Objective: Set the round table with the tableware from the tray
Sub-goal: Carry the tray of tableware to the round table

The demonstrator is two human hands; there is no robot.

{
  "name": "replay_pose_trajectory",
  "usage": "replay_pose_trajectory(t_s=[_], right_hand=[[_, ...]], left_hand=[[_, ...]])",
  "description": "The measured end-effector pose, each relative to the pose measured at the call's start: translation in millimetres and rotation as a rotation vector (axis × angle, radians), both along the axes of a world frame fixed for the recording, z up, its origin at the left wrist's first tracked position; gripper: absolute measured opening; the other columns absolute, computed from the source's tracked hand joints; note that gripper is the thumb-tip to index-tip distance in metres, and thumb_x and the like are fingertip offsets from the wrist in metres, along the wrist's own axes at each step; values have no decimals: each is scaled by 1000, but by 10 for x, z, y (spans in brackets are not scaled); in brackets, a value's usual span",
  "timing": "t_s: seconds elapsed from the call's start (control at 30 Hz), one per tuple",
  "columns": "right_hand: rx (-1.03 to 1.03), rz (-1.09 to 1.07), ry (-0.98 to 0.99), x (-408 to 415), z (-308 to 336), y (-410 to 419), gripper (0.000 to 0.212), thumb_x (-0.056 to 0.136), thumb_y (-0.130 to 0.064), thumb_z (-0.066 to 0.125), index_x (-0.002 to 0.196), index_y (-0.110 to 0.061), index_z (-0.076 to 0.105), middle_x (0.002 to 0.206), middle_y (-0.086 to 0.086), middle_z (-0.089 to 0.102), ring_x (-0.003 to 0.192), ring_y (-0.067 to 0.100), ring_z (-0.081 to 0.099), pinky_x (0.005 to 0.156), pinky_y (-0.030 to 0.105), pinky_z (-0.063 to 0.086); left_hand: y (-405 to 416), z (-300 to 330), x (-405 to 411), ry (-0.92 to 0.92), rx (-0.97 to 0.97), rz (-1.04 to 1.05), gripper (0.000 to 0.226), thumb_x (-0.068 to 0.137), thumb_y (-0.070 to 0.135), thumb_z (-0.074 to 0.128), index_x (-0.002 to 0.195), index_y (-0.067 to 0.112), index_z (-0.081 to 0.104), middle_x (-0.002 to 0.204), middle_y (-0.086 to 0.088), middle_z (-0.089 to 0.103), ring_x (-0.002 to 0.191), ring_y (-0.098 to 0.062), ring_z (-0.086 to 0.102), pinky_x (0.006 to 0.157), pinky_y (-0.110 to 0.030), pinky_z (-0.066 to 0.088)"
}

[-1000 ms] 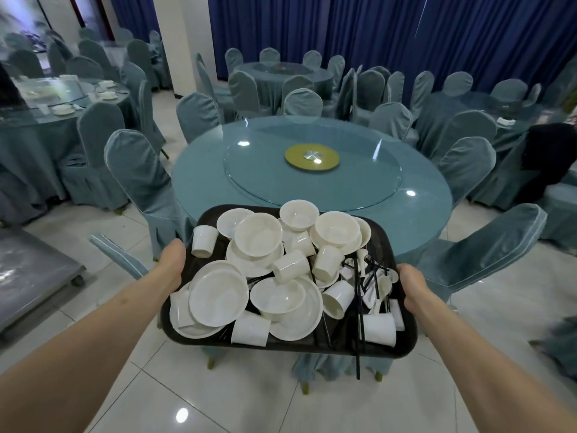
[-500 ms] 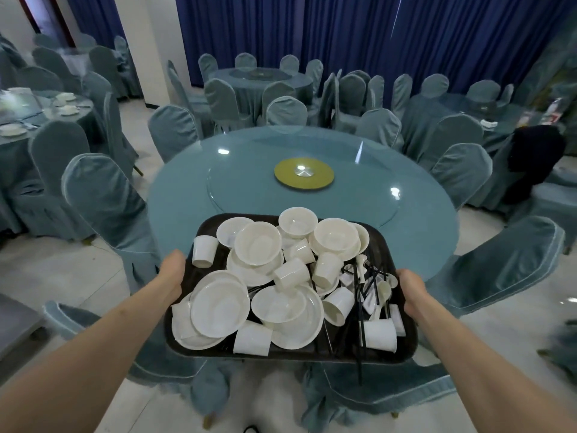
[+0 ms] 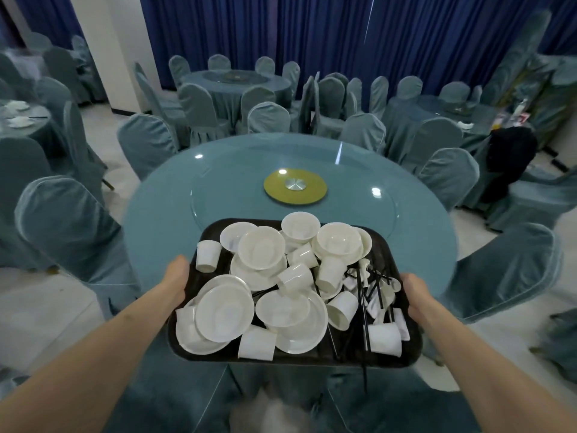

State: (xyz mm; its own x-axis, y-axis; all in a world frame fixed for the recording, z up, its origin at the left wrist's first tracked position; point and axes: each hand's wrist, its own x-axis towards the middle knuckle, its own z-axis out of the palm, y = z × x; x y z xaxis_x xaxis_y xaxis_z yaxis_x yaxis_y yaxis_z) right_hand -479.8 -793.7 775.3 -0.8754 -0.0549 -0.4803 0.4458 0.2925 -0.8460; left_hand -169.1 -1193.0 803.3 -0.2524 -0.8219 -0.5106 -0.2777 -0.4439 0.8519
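Compared with half a second ago, the round table (image 3: pixel 175 220) lies closer and the tray's far edge now reaches over its near edge, while the chair that stood at the left of the tray has slid further to the left. Both hands hold the black tray (image 3: pixel 312 357) by its short sides: the left hand (image 3: pixel 176 282) grips the left edge, the right hand (image 3: pixel 416 295) grips the right edge, each with the thumb on top of the rim and the fingers hidden under it. On the tray, white plates (image 3: pixel 223 314) are stacked at the near left corner and in the middle, white bowls (image 3: pixel 338 243) sit along the far edge, and small white cups (image 3: pixel 257 343) lie tipped or upright between them. Black chopsticks (image 3: pixel 363 317) and white spoons (image 3: pixel 388 303) are heaped along the right side, one chopstick sticking out past the near edge. A glass turntable (image 3: pixel 218 201) covers the middle of the table, with a yellow-green disc (image 3: pixel 312 190) at its centre. Chairs in grey-blue covers (image 3: pixel 71 226) stand around the table.
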Motion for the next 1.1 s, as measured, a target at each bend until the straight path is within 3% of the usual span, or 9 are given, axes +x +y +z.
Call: replay_pose_trajectory(t_s=[0.2,0.4,0.6,0.8,0.93,1.1], right_hand=[[-9,3,-10,-277,34,-289,18,90,-6,53,75,-7,63,73,14,63,68,29,58,60,33,46],[-27,-13,-25,-782,-68,-669,16,90,-6,51,77,-8,61,71,13,60,64,29,56,58,33,44],[-26,-4,-51,-1559,-236,-1117,12,89,-9,53,81,-9,63,72,12,61,65,27,56,58,33,43],[-28,5,-78,-2199,-323,-1452,15,88,-11,52,76,-13,61,72,11,62,66,27,56,59,33,44],[-10,-21,-88,-2564,-471,-1636,9,82,-15,54,84,-12,62,81,14,63,73,27,58,63,38,45],[6,-49,-114,-2775,-510,-1872,14,85,-13,52,90,-8,64,82,16,65,75,29,61,64,37,47]], left_hand=[[-330,-107,-347,-31,15,-25,26,89,16,34,72,12,53,71,-12,56,67,-30,55,73,-40,46],[-695,-212,-818,-92,6,-20,24,86,17,34,71,10,51,71,-14,56,69,-31,55,74,-41,46],[-1121,-349,-1463,-139,4,-2,23,86,15,34,66,11,45,64,-11,49,59,-28,47,62,-34,42],[-1435,-436,-2060,-132,3,-10,22,86,14,37,73,10,54,68,-11,54,62,-29,52,62,-35,44],[-1673,-529,-2377,-175,5,16,21,85,17,35,75,10,53,71,-12,56,64,-29,53,68,-37,45],[-1896,-585,-2741,-184,52,11,19,82,14,37,65,12,45,60,-10,48,54,-28,46,59,-33,42]])
